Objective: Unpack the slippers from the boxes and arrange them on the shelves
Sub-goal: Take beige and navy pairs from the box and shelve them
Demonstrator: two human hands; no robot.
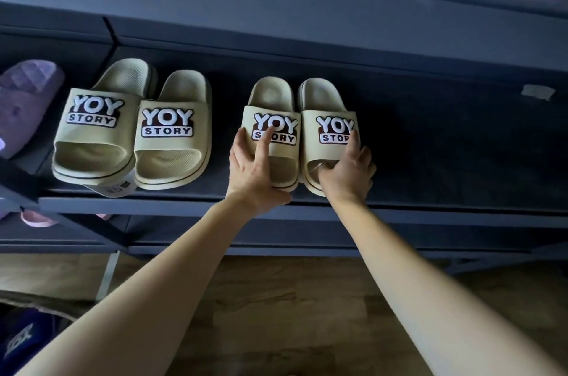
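We see the left hand (255, 169), fingers spread, clasping the left slipper (270, 92) by strap and toe, the right hand (347, 172) gripping the right slipper (322, 96) with thumb inside, both slippers side by side on the dark shelf (430, 145), near another beige pair (135, 129).

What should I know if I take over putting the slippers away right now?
Hands: left hand grips the toe end of the left slipper. Right hand grips the right slipper, thumb in its toe opening.
Where: both slippers sit side by side on the shelf, toes at the front edge.
Done: the first pair stands to their left, a tag sticking out under it. A purple slipper lies further left.
Left: let go, and perhaps nudge the pair straight. No boxes are in view, so check whether more need unpacking.
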